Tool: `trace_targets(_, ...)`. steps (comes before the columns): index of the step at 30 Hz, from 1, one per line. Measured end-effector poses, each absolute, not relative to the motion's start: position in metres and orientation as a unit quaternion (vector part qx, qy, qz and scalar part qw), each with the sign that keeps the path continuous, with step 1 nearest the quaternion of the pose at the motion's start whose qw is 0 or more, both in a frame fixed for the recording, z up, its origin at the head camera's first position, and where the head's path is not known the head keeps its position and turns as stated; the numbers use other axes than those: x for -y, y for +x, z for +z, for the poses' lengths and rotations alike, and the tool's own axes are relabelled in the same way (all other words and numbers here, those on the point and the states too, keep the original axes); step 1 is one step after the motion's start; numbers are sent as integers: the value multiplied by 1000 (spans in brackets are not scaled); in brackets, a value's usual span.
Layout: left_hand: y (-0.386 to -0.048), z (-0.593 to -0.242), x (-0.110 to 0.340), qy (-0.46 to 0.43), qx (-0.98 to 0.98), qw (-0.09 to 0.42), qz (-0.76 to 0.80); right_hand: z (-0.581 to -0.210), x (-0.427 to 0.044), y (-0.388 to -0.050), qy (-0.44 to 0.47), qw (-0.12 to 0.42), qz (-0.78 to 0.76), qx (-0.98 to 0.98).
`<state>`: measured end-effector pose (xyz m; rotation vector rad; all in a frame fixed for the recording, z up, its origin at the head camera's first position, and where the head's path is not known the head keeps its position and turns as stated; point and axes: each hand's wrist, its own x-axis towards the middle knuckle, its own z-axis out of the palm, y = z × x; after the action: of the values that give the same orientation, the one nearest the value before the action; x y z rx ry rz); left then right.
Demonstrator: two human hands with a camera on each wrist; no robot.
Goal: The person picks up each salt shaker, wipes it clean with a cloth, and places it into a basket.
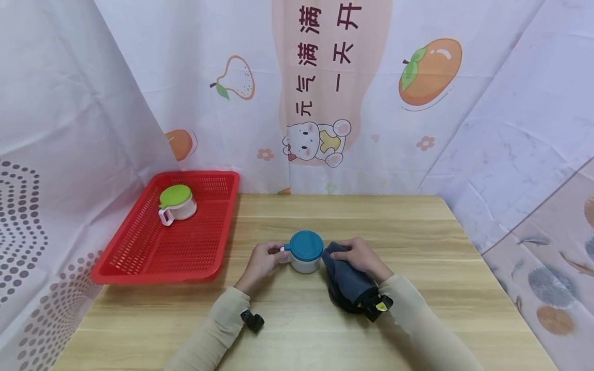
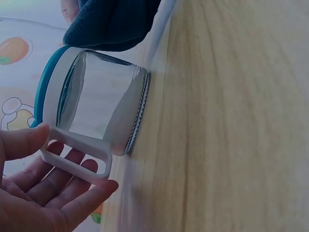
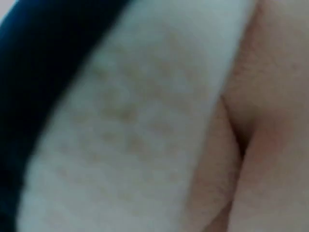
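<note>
A clear glass seasoning jar (image 1: 304, 265) with a blue lid (image 1: 307, 245) and a white handle (image 2: 77, 154) stands upright on the table. My left hand (image 1: 263, 262) holds it by that handle, thumb on the near side and fingers behind, as the left wrist view shows. On the jar's right, my right hand (image 1: 361, 256) grips a dark grey-blue cloth (image 1: 345, 273), whose upper edge lies against or very close to the jar. Only blurred skin and pale and dark fabric fill the right wrist view, so the fingertips are hidden there.
A red plastic basket (image 1: 185, 268) sits at the table's left. Inside it is a similar jar with a green lid (image 1: 176, 196) and white handle. The wooden table (image 1: 297, 319) ends at a printed white curtain (image 1: 260, 129) behind, with more hanging fabric at both sides.
</note>
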<state>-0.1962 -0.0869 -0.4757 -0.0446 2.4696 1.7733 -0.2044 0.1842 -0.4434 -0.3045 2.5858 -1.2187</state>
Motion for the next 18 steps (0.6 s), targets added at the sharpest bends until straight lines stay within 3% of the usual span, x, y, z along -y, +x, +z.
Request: trace_targets(18,-195,-476,86,-9,-789,65,610,-442,-183,-210,1,134,-471,-872)
